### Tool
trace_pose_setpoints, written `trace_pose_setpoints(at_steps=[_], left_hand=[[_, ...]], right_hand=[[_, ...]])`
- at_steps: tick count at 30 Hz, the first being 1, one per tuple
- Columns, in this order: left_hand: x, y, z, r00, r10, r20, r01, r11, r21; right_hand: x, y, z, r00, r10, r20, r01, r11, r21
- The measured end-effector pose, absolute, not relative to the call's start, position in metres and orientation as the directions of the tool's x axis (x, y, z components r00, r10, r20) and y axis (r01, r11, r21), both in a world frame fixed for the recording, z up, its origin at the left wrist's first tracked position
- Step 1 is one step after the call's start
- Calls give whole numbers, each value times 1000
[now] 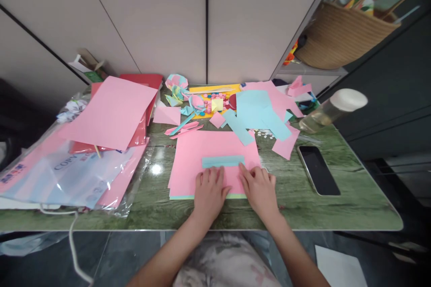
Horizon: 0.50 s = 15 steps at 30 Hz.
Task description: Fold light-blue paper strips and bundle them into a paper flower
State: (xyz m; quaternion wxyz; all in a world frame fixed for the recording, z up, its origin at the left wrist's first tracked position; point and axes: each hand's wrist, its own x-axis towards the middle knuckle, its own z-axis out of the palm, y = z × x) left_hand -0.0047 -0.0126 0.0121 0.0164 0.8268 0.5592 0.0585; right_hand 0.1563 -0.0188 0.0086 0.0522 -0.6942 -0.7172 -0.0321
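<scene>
A light-blue paper strip [222, 161] lies flat across a stack of pink paper [188, 148] in front of me. My left hand [210, 190] rests palm down on the stack, its fingertips at the strip's lower edge and its thumb out to the side. At the strip's right end, my right hand [259, 188] presses down with the index finger stretched out and the other fingers bent. Neither hand is wrapped round anything. A green sheet edge [182, 197] shows beneath the pink stack.
Folded paper flowers [177, 83], blue sheets [252, 107] and cut pieces lie behind the stack. Plastic-wrapped copy paper [84, 175] covers the left side under a pink sheet [116, 112]. A phone [319, 171] and a bottle [332, 110] are at right.
</scene>
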Motion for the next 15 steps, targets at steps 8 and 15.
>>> trace_pose_setpoints(at_steps=[8, 15], left_hand=[[-7, -7, 9, 339, 937, 85, 926, -349, 145], [-13, -5, 6, 323, 937, 131, 924, -342, 171]], right_hand=[[133, -15, 11, -159, 985, 65, 980, 166, -109], [128, -3, 10, -184, 981, 68, 972, 191, -138]])
